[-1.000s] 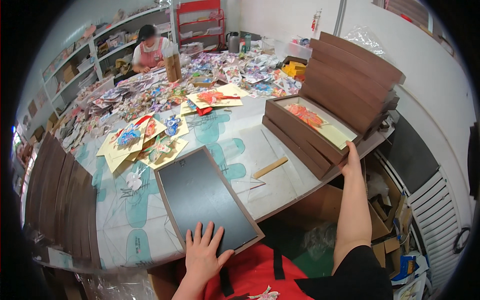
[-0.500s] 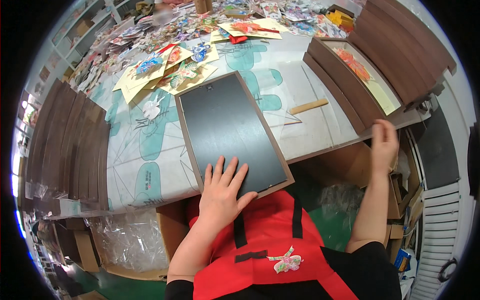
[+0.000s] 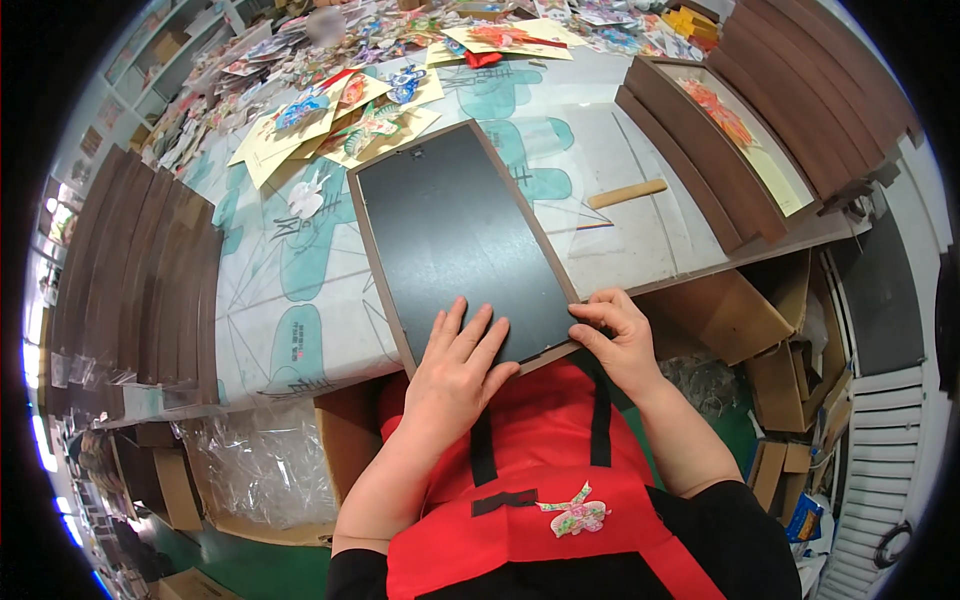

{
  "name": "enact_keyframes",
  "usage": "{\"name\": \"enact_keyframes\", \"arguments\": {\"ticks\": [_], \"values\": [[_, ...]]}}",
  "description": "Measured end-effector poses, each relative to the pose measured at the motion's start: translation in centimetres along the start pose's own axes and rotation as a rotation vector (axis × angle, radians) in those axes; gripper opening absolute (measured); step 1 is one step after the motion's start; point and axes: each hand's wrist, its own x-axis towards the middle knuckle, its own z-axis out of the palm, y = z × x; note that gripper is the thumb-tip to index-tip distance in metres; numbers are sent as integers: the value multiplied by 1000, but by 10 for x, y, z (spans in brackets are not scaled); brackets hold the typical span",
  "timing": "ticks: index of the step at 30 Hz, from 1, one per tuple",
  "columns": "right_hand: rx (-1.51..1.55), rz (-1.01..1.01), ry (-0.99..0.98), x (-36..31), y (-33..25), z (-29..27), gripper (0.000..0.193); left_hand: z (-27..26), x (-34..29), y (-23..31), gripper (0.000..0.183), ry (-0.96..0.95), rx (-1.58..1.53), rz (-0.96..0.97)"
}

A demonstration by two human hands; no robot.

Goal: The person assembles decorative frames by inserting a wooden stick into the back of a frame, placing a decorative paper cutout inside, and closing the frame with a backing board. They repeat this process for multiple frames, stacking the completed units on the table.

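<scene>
Left hand lies flat, fingers spread, on a black-backed brown frame overhanging the near edge of the worktop; right hand curls at its near right corner, whether gripping is unclear; farther right, stacked brown boxes

Looks like you're in a craft workshop tbh: brown frames stacked on your worktop, colourful cutouts heaped behind, cardboard boxes underneath, shelving too.
</scene>
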Motion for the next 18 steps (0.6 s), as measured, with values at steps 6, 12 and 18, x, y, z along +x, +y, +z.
{"name": "enact_keyframes", "arguments": {"ticks": [6,12,18], "values": [[33,158,122,-12,5,12,21,-7,4,1,51,-14,-18,-1],[-297,-273,223,-19,0,15,17,-19,24,12,50,-186,170,137],[-510,-364,167,-26,-15,15,20,-6,15,13,46,-148,271,148]]}}
